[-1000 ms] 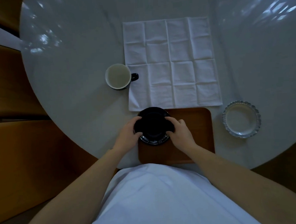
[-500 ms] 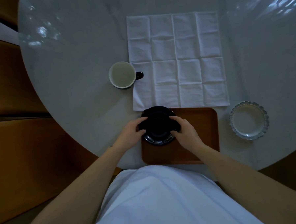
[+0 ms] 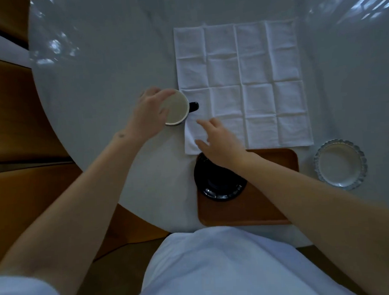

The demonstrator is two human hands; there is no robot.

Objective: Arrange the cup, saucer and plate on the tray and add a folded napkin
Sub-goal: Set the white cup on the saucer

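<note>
A black cup with a pale inside stands on the table, and its handle lies on the left edge of the unfolded white napkin. My left hand curls around the cup's left rim with fingers apart; the cup still rests on the table. My right hand hovers open over the napkin's near left corner, fingers pointing at the cup. The black saucer lies on the left end of the wooden tray, partly under my right wrist. A fluted glass plate sits on the table to the right of the tray.
The round white table curves away at left and near, with brown wooden floor beyond its edge. The tray hangs close to the near table edge. My white-clad body fills the bottom of the view.
Both hands have let go of the saucer, which stays on the tray. My left hand moved up-left to the cup, my right hand up over the napkin's corner.
</note>
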